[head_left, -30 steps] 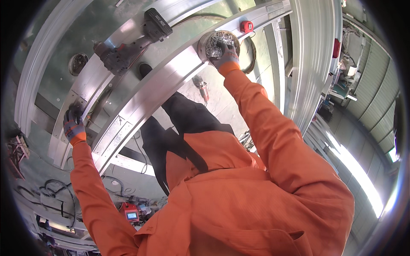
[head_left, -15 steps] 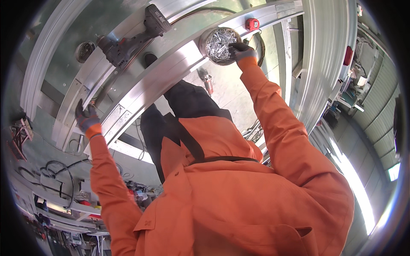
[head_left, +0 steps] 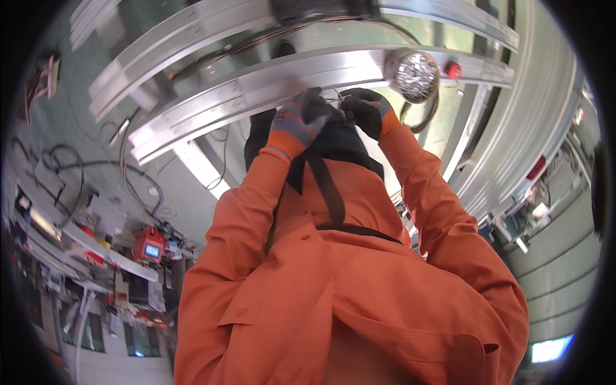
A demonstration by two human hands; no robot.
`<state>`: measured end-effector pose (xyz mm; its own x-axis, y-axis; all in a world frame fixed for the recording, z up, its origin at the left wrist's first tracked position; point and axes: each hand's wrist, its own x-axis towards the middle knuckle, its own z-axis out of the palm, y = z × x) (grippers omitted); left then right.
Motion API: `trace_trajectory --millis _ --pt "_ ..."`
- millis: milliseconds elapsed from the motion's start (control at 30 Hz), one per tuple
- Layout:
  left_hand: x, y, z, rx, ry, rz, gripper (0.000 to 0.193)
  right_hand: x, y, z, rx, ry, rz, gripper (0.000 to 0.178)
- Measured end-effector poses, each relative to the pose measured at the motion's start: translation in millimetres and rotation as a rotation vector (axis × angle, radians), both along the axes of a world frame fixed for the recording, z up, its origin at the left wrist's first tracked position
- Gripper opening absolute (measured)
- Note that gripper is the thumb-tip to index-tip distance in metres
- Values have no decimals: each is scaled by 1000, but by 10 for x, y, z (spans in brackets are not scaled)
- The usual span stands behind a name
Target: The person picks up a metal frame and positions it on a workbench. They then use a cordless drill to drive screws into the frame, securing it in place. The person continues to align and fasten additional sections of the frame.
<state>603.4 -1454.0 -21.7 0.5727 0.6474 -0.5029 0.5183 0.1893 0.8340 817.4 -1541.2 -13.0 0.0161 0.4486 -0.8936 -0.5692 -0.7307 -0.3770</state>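
My left hand (head_left: 298, 125) and my right hand (head_left: 366, 112), both in grey and orange gloves, meet in front of my chest, just below a long aluminium profile (head_left: 256, 80). The fingertips touch, and small shiny screws (head_left: 333, 99) show between them. My right hand's fingers are curled shut on these pieces. How far my left hand grips them is hidden by its own fingers. A round tin full of screws (head_left: 416, 76) rests on the profile to the right of my hands.
A red tape measure (head_left: 453, 69) lies on the profile beside the tin. A dark power drill (head_left: 321, 9) sits on the far profile at the top edge. Cables (head_left: 70, 160) and a red box with a screen (head_left: 149, 247) lie at the left.
My right hand has left the screw tin and come down to the left. My left hand has left the far left profile and joined it. The view has swung left.
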Motion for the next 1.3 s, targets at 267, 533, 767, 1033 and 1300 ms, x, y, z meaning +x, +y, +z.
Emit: trace_trajectory --millis 267,533,767,1033,1300 --pt "-1326 -280 -312 100 332 -5 27 -1354 179 -455 -25 1 180 21" --pt "-1618 -48 -922 -158 612 39 49 -1633 149 -1011 19 -310 163 26" --pt "-1410 113 -985 -227 720 38 48 -1653 382 -575 -104 -265 148 27" --pt "-1292 281 -904 -281 772 79 46 -1448 429 -631 7 0 -12 29" --pt "-1196 356 -837 -293 725 151 52 -1339 1106 -744 83 153 -228 24"
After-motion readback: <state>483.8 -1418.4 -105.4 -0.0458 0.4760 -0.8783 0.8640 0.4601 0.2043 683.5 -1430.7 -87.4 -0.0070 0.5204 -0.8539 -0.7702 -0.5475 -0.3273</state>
